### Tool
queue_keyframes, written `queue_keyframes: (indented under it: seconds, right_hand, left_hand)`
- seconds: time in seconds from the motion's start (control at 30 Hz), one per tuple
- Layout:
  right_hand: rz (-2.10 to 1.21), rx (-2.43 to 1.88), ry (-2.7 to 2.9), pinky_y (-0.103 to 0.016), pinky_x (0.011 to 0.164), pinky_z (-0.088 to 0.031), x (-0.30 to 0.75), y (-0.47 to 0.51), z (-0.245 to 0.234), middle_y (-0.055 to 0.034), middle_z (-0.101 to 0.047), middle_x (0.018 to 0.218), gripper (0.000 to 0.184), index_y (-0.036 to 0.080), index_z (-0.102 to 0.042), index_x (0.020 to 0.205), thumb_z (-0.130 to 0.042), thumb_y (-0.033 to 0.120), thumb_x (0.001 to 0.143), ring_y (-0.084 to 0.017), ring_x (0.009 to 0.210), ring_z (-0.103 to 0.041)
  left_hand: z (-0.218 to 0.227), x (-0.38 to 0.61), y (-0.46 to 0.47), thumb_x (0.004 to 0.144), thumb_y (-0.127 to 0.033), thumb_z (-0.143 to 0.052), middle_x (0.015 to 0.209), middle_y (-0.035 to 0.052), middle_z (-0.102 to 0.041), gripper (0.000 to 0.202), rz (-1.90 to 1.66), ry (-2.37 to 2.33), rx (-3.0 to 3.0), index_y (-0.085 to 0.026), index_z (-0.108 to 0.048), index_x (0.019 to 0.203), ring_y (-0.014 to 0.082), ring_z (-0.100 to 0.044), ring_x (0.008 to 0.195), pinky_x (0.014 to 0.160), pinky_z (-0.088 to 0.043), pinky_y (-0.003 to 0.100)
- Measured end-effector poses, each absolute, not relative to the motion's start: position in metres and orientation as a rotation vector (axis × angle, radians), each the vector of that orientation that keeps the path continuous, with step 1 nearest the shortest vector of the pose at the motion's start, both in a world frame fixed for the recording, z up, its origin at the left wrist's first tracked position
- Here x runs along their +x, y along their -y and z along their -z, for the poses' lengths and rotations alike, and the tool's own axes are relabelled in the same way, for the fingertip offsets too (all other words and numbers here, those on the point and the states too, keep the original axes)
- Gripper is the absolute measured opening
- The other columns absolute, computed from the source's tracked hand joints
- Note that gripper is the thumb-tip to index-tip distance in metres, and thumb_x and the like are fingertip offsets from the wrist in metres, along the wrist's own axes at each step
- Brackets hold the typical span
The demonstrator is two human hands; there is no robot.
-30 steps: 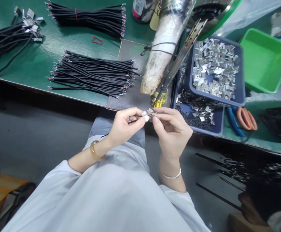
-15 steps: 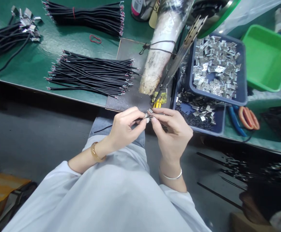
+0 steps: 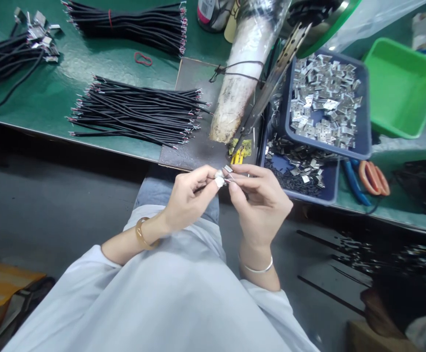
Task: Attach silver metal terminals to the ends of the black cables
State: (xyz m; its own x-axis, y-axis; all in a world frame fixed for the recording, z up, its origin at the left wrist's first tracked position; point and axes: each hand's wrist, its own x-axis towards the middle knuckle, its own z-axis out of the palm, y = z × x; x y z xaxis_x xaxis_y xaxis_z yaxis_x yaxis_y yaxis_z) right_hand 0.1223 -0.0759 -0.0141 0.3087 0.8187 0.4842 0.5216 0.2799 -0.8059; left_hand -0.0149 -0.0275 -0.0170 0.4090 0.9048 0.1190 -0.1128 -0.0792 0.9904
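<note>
My left hand and my right hand meet in front of my lap, fingertips nearly touching. The left thumb and index finger are pinched, with white coverings at their tips. Between them is the end of a black cable, mostly hidden by the hand. A small silver metal piece shows at the right index fingertip, and thin wire ends run toward the right thumb and fingers. How wire and metal join is too small to tell. Just beyond the hands lies a yellow-handled tool.
Loose black cables lie on the green bench, with a tied bundle behind. At right are a blue tray of metal pieces, a lower tray, a green bin and orange-handled pliers. A wrapped white post stands ahead.
The left fingertips have turned slightly, showing more of their white coverings. The cable tail that stuck out left of my hand is out of sight. The right hand stays almost still.
</note>
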Motion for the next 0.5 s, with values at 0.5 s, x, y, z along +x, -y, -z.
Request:
queue_keyframes:
  seconds: [0.5]
  right_hand:
    - [0.164, -1.232, 1.603, -0.028, 0.076, -0.063, 0.127, 0.076, 0.02, -0.002, -0.08, 0.097, 0.021, 0.022, -0.07, 0.1, -0.074, 0.008, 0.085, -0.016, 0.087, -0.077]
  left_hand:
    - [0.007, -0.01, 0.01, 0.064, -0.018, -0.073, 0.056, -0.0032, -0.054, 0.011, -0.977, -0.868, 1.025, -0.014, -0.065, 0.059, 0.0049, -0.042, 0.053, 0.047, -0.034, 0.016]
